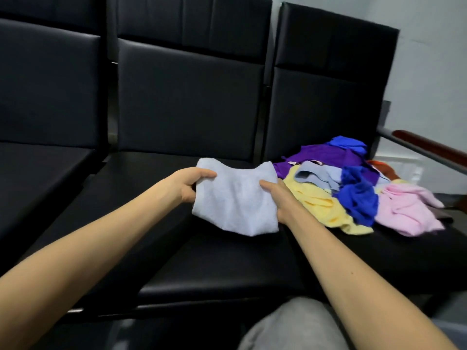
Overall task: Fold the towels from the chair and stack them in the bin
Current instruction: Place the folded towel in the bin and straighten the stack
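Over the middle seat (202, 261) of a row of black padded chairs, a pale blue towel (235, 203) hangs between both hands, lifted off the cushion. The left hand (188, 184) takes the towel's 9 o'clock edge, thumb on top and fingers curled under, so its grip holds the cloth. The right hand (278, 195) takes the 3 o'clock edge the same way, its grip narrow and pinching the fabric. The towel looks folded over on itself (how many layers cannot be told), with its top edge dipping in the middle and its lower corner drooping toward 5 o'clock.

At 3 o'clock from the held towel, on the next seat, lies a loose pile of unfolded towels. A yellow towel (318, 205) is nearest, just beside the right wrist. A grey-blue towel (318, 174) lies on it, and a purple towel (326, 157) spreads behind. A royal blue towel (356, 200) is bunched across the middle, and a pink towel (404, 210) lies at the pile's 4 o'clock side. A wooden armrest (424, 145) runs at 2 o'clock, beyond the pile. A knee in grey cloth (290, 324) shows at 6 o'clock.
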Motion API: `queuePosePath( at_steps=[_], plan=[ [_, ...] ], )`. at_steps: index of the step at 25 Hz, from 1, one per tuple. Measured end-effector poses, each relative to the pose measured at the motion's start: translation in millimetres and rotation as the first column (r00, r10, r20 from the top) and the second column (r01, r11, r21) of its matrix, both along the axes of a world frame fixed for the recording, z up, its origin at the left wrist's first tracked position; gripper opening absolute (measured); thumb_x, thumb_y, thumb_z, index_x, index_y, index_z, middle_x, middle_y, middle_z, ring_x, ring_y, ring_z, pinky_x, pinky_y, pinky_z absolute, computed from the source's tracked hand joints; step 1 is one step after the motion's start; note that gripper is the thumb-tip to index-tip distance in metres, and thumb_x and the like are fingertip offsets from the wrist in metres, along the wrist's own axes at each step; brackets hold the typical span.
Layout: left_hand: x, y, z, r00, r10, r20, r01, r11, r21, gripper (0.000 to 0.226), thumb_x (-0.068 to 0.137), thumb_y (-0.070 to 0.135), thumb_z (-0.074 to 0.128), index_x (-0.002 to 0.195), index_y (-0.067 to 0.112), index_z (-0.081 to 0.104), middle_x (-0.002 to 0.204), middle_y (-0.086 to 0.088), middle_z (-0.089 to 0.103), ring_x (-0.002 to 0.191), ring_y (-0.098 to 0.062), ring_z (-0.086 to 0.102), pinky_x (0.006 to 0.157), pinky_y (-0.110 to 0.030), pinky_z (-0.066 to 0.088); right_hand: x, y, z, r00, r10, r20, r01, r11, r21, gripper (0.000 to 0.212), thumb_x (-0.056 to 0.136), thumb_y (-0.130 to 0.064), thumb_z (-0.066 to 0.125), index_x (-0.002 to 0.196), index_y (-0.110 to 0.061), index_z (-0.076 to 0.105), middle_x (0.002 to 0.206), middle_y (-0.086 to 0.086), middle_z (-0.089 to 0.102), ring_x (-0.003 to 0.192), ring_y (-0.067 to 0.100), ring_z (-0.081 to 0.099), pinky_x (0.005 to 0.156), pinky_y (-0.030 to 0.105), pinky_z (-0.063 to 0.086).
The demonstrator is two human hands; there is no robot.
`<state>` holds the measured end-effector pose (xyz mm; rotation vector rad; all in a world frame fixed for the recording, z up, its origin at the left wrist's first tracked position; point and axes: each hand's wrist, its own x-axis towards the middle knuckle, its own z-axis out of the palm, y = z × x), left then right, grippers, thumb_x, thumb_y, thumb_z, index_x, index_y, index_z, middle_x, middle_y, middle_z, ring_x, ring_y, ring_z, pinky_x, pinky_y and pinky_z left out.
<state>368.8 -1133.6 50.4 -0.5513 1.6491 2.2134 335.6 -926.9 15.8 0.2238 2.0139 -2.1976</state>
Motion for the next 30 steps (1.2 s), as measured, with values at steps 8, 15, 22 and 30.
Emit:
queuePosePath(
  at_steps=[8,15,22,30],
  plan=[
    [24,136,36,0.961,-0.259,-0.093,0.268,0.959,0.092,0.02,0.089,-0.003,0.05,0.108,-0.002,0.057,0.107,-0.017,0.063,0.095,-0.029,0.061,0.087,-0.041,0.046,55,122,15,0.985,-0.163,0.063,0.164,0.986,-0.022,0.041,0.089,-0.02,0.059,0.128,-0.009,0.053,0.118,0.016,0.064,0.102,0.029,0.063,0.087,0.04,0.052],
    [67,278,9,0.917,-0.396,-0.038,0.397,0.918,0.022,0.02,0.095,0.02,0.053,0.109,0.006,0.057,0.127,-0.008,0.057,0.122,-0.021,0.05,0.107,-0.036,0.037,152,248,13,0.949,-0.314,0.03,0.313,0.95,0.014,0.036,0.096,-0.01,0.049,0.131,-0.017,0.049,0.109,0.009,0.063,0.092,0.025,0.061,0.08,0.035,0.052],
    [132,369,-111,0.872,-0.447,0.201,0.438,0.895,0.091,0.033,0.091,0.022,0.054,0.12,0.004,0.056,0.129,-0.009,0.058,0.117,-0.027,0.054,0.103,-0.036,0.041,215,331,-82,0.907,-0.38,0.182,0.35,0.921,0.173,0.043,0.093,-0.016,0.054,0.135,-0.02,0.048,0.127,0.007,0.06,0.11,0.026,0.06,0.095,0.046,0.048],
    [135,374,-175,0.829,-0.466,0.308,0.509,0.858,-0.073,0.044,0.079,0.016,0.067,0.119,0.005,0.054,0.127,-0.011,0.057,0.116,-0.028,0.056,0.099,-0.04,0.044,234,337,-141,0.848,-0.464,0.256,0.408,0.88,0.241,0.035,0.093,-0.004,0.053,0.127,-0.01,0.048,0.122,0.006,0.055,0.099,0.025,0.06,0.079,0.023,0.051]
  ],
)
